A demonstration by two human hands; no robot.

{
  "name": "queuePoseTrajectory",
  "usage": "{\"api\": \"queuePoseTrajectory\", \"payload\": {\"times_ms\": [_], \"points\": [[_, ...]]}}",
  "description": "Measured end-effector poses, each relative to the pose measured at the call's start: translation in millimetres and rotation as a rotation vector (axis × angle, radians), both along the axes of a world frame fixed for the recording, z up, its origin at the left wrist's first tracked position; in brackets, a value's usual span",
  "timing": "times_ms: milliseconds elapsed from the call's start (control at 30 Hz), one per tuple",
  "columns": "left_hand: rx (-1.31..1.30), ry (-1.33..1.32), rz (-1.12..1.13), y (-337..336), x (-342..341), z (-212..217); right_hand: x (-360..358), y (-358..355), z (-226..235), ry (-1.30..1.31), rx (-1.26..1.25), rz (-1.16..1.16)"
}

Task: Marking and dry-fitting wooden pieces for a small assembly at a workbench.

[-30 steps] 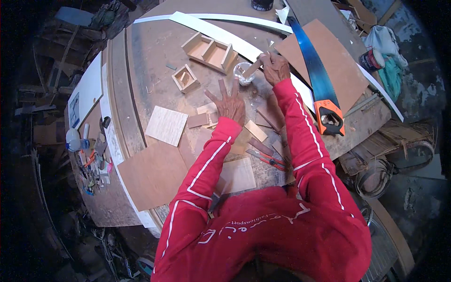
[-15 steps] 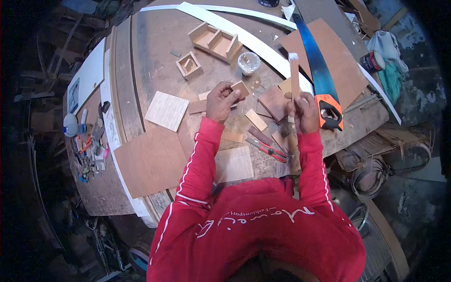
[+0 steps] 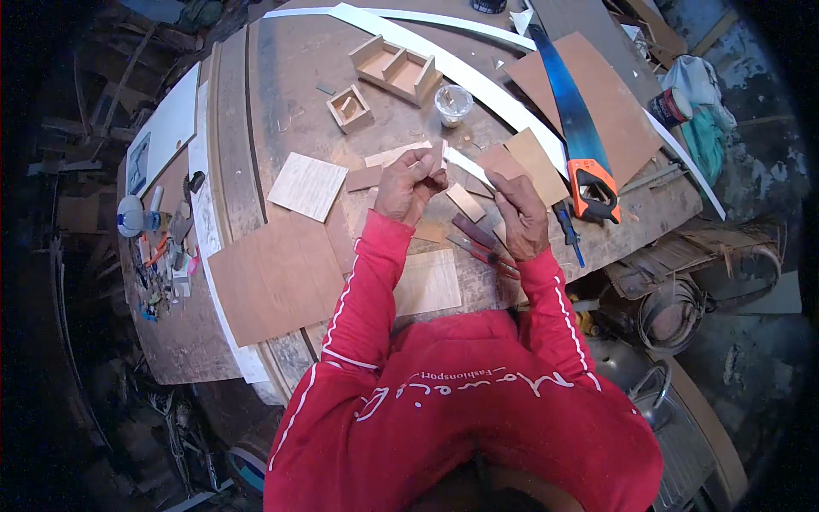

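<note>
My left hand (image 3: 409, 186) pinches a small wooden piece (image 3: 438, 157), turned nearly edge-on. In my right hand (image 3: 521, 216) is a thin wooden stick (image 3: 469, 165), its white-smeared end reaching the small piece's edge. Just beyond both hands stands a clear plastic cup (image 3: 453, 104) with whitish stuff inside. Behind and left of it are a small square wooden box (image 3: 349, 109) and a longer wooden box with compartments (image 3: 395, 70). Under and around my hands lie several wood offcuts, including a pale strip (image 3: 465, 203), and a red cutter knife (image 3: 485, 255).
A handsaw (image 3: 565, 90) with an orange handle lies at the right over a brown board (image 3: 610, 111). Beside it is a blue screwdriver (image 3: 568, 229). A pale square panel (image 3: 308, 186) and a larger brown sheet (image 3: 277, 277) lie at the left. Long white strips (image 3: 444, 64) cross the back.
My right hand has come left and tipped the stick from upright toward the small wooden piece. My left hand has turned that piece edge-on. The screwdriver has come into sight.
</note>
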State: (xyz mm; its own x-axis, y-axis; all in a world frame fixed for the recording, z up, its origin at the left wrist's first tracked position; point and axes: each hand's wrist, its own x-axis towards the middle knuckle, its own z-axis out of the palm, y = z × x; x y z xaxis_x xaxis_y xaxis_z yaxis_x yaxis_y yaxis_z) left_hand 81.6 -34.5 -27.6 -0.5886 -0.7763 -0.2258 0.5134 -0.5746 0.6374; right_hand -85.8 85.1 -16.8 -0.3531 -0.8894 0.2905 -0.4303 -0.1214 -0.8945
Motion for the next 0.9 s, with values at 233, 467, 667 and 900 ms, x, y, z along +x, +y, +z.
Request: {"api": "queuePoseTrajectory", "payload": {"times_ms": [233,467,667,900], "points": [[-0.010,0.015,-0.096,5,3,-1,-3,2,-4,0.064,0.018,-0.068],[-0.016,-0.042,-0.139,5,4,-5,-7,1,-4,0.232,0.002,-0.098],[0.059,0.050,-0.068,0,1,-17,-6,0,0,0.045,0.041,-0.070],[-0.017,-0.365,0.129,-19,-2,-40,-27,12,4,0.121,0.124,0.202]]}}
